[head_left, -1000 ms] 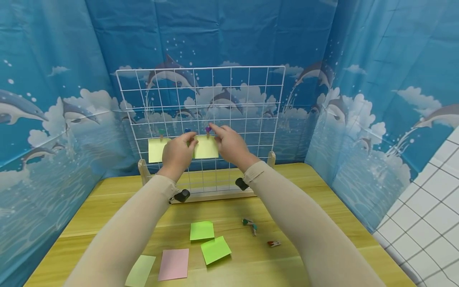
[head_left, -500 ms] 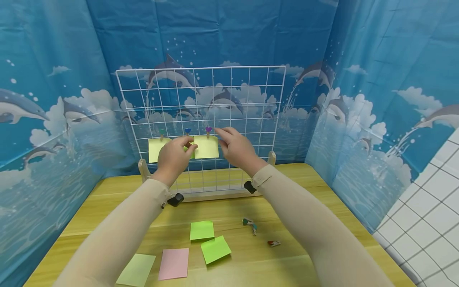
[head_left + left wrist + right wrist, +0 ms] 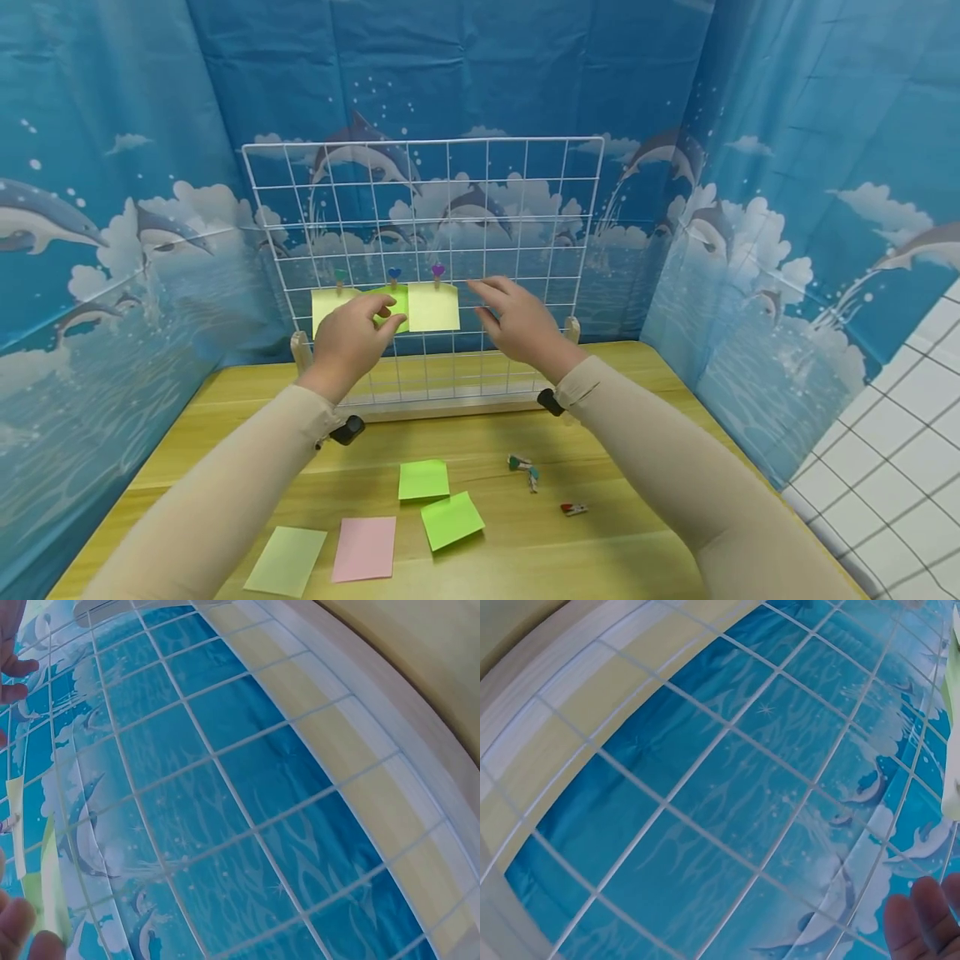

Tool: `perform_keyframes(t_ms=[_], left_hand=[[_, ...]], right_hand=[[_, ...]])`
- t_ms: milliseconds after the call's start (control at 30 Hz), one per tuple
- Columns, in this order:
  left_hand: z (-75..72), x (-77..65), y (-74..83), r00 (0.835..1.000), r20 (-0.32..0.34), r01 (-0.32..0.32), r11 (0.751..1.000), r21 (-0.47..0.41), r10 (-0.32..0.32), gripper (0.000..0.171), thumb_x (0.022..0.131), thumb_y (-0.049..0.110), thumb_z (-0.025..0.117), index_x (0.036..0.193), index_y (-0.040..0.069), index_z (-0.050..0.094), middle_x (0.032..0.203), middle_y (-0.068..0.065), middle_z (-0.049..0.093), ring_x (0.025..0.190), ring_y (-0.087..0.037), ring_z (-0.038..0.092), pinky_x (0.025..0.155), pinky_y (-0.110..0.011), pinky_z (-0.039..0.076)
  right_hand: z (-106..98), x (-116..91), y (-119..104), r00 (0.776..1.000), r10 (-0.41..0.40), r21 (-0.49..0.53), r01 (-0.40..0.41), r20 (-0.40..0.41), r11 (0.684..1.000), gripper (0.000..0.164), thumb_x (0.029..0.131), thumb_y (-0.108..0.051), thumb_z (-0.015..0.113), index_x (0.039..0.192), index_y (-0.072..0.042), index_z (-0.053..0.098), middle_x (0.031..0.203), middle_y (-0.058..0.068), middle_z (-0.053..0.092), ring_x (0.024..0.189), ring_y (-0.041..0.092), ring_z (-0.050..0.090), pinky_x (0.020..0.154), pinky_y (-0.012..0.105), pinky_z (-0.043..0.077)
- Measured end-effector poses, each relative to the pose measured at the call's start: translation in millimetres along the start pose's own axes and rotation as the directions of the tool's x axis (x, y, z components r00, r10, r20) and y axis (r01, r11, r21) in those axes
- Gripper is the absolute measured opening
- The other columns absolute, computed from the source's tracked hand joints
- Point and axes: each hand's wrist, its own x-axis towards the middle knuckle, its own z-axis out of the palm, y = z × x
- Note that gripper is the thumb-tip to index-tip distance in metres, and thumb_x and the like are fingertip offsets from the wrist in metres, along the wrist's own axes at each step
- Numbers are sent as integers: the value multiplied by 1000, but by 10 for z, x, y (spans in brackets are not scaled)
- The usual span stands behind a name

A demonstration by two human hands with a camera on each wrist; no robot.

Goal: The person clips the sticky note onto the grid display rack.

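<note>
Three sticky notes hang in a row on the white wire grid [image 3: 525,247]: a pale yellow note [image 3: 323,307] at left, a green note [image 3: 400,315] in the middle, and another pale yellow note [image 3: 433,307] at right. Above them sit a green clip [image 3: 340,277], a blue heart clip [image 3: 394,274] and a purple heart clip [image 3: 438,272]. My left hand [image 3: 351,340], fingers loosely bent and holding nothing, is in front of the left and middle notes, partly covering them. Just right of the right note, my right hand [image 3: 522,327] holds nothing, its fingers extended.
On the wooden table [image 3: 480,442] lie two green notes [image 3: 423,481], a pink note [image 3: 364,549] and a pale note [image 3: 286,562]. Small clips [image 3: 522,467] and a red clip [image 3: 573,508] lie to the right. A dolphin-print curtain [image 3: 517,75] hangs behind the grid.
Both hands have drawn apart, the left one leftward and the right one rightward, away from the right yellow note. The right fingers have left the purple clip; the note stays on the grid.
</note>
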Motion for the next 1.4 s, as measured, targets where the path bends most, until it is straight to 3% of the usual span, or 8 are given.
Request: perform_keyframes(t_ms=[200, 567, 867, 1133, 1400], left_hand=[[-50, -92, -98, 1000, 17, -21, 1000, 17, 21, 40, 106, 43, 64, 131, 13, 72, 117, -8, 77, 104, -29, 72, 88, -50, 60], [-142, -277, -241, 995, -18, -98, 993, 65, 99, 40, 102, 41, 70, 127, 10, 74, 127, -11, 74, 120, -34, 67, 105, -55, 53], [-227, -460, -348, 985, -51, -158, 980, 119, 165, 42, 98, 39, 76, 126, 9, 73, 129, -13, 69, 124, -38, 62, 108, -58, 50], [-289, -580, -435, 987, -13, -159, 978, 136, 162, 50, 98, 42, 75, 134, 9, 69, 144, -16, 64, 137, -41, 55, 110, -65, 46], [-341, -679, -559, 994, 28, -113, 979, 169, 109, 57, 98, 48, 73, 141, 10, 65, 152, -18, 58, 146, -46, 46, 109, -72, 42]], right_hand=[[-30, -106, 63, 1000, -20, -26, 20, 5, 999, 49, 108, -24, 62, 155, -14, 54, 150, 13, 58, 137, 34, 58, 106, 50, 55], [-93, -310, 166, 997, -75, -64, 73, -20, 995, 50, 107, -28, 64, 153, -11, 56, 146, 16, 61, 132, 37, 60, 107, 53, 54], [-151, -479, 247, 998, -56, -66, 56, 3, 996, 51, 106, -28, 66, 152, -9, 56, 151, 18, 58, 137, 40, 56, 110, 57, 51], [-203, -641, 328, 998, -46, -110, 50, 38, 993, 53, 105, -28, 67, 152, -7, 56, 155, 20, 54, 142, 42, 52, 117, 59, 44], [-237, -799, 420, 997, -10, -135, 19, 73, 991, 55, 104, -28, 67, 153, -4, 54, 161, 22, 48, 145, 44, 48, 119, 60, 41]])
